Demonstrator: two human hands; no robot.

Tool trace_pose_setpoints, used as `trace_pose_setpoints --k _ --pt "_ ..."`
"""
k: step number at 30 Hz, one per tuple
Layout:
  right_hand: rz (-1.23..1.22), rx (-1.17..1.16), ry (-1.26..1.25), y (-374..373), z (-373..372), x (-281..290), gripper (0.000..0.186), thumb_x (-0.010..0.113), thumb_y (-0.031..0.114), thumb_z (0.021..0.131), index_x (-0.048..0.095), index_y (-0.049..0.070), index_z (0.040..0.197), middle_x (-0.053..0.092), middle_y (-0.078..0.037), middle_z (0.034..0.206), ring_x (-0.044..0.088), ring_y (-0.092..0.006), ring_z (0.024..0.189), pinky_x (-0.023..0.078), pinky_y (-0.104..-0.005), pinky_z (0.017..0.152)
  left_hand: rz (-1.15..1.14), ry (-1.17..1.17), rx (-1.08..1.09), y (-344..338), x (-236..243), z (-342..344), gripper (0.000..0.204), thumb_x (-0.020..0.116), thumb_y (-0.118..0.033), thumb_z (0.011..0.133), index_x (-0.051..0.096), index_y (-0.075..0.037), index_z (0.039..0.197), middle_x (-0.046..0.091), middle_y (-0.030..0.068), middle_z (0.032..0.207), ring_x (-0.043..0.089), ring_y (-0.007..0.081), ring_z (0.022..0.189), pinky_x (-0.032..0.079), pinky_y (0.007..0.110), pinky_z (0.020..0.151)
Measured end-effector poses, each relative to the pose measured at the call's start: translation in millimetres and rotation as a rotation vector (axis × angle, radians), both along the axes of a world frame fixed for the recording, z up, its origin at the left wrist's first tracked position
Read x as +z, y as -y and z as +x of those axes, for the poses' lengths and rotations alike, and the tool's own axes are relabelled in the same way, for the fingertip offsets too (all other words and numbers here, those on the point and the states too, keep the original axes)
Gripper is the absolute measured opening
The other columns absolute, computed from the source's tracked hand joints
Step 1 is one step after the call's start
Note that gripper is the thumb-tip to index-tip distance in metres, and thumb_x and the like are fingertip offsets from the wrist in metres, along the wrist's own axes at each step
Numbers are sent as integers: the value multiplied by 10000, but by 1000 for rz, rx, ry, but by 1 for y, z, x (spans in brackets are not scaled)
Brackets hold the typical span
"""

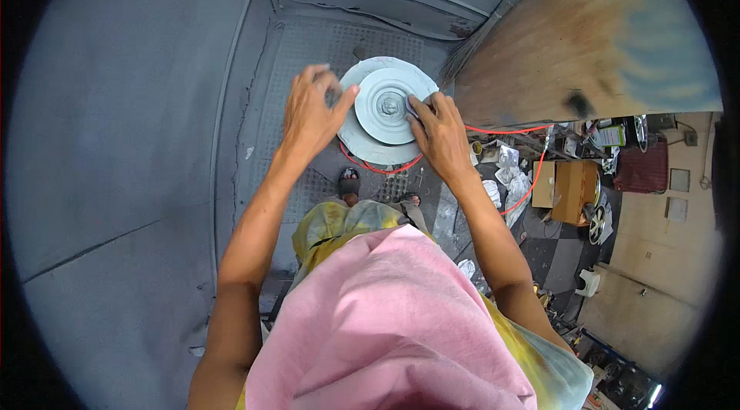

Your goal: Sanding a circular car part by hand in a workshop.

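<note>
A pale grey round piece [372,121] with raised rings and a hub in its middle lies on a wider, rough-edged whitish disc [356,143]. My right hand [445,136] is at the right side of the round piece, its fingers closed on a small grey-purple pad [412,105] pressed against the ringed face near the hub. The pad's exact kind is hard to make out. To the left of the disc is my left hand [312,109], raised with its fingers apart and partly blurred. Its thumb reaches toward the rim, and nothing shows in its grasp.
A red hose [509,131] loops below the disc and runs off to the right. Grey panels [139,117] stand at the left and back. A wooden board [555,48] rises at the right. Beyond it are a cardboard box [576,190], crumpled wrappings [509,167] and cluttered shelves.
</note>
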State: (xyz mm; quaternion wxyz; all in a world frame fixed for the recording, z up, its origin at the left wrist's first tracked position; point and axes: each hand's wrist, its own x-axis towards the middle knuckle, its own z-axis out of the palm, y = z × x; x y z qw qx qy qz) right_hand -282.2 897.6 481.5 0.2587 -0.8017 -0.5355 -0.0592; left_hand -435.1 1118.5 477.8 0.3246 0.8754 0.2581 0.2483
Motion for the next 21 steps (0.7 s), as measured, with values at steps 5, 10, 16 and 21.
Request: trace_pose_setpoints --k 5,10,16,21 --pt "-90 83 83 -10 10 15 323 767 55 856 743 7 1175 595 -138 1049 618 -329 987 532 -457 867 -160 -39 -222 -34 -35 66 445 787 -479 972 772 -35 947 669 241 1315 629 413 1245 494 516 1061" --pt "-212 248 -48 3 -17 24 66 705 10 867 665 -13 914 619 -193 1065 702 -392 950 576 -511 832 -277 -9 -262 -17 -76 70 509 740 -527 999 809 -26 1060 673 210 1347 634 402 1264 499 498 1076" --pt "-36 -44 -283 -56 -46 -2 122 708 84 949 711 -38 951 641 -241 1009 691 -468 847 561 -558 772 -215 92 -141 -4 -78 59 470 686 -461 1047 802 -8 1091 641 241 1434 614 442 1308 486 518 1100" --pt "-314 104 -217 -31 -21 17 155 702 108 946 729 -41 909 662 -253 973 702 -481 868 566 -562 789 -200 135 -31 16 -78 40 475 671 -438 1062 757 28 1043 619 260 1436 594 464 1303 477 538 1094"
